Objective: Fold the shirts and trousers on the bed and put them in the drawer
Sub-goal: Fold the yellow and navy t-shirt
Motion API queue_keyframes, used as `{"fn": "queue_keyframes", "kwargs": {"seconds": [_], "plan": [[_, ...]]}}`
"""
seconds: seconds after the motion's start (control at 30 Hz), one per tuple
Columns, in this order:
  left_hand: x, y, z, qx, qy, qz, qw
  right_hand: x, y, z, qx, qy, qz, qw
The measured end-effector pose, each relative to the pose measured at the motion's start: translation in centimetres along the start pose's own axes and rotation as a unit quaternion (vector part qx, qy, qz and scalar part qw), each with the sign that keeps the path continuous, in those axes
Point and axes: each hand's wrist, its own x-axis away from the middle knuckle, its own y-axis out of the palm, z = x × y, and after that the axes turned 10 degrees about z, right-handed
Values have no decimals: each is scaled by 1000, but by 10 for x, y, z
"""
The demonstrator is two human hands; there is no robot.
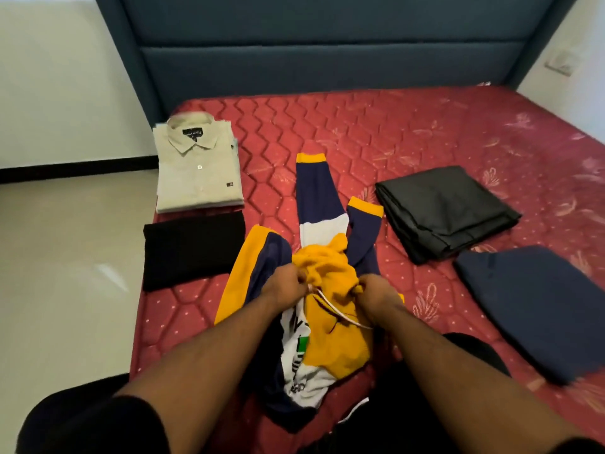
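Holding the yellow, navy and white hoodie (330, 290) in the middle of the red bed (425, 132), both hands are bunched tight in its yellow top part. The left hand (286, 285) has its fingers curled into the cloth near the white string (340, 314), and the right hand (376, 294) has its fingers curled into the cloth on the other side. The hoodie looks thick, soft and floppy, not heavy, so it will sag and crumple wherever nobody holds it. Its two long sleeves lie up the bed, away from the person, and will flop about. A good place to hold it would be at the shoulders, one in each hand, so it hangs flat. Around it lie folded clothes: a cream shirt (199, 168) and a black piece (193, 250) on the left, dark trousers (442, 208) and a navy piece (537, 306) on the right. No drawer shows.
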Motion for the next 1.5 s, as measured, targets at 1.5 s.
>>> {"fn": "queue_keyframes", "kwargs": {"seconds": [1.5], "plan": [[36, -19, -78, -155, -13, 40, 987, -43, 1, -86, 38, -79, -105, 991]]}}
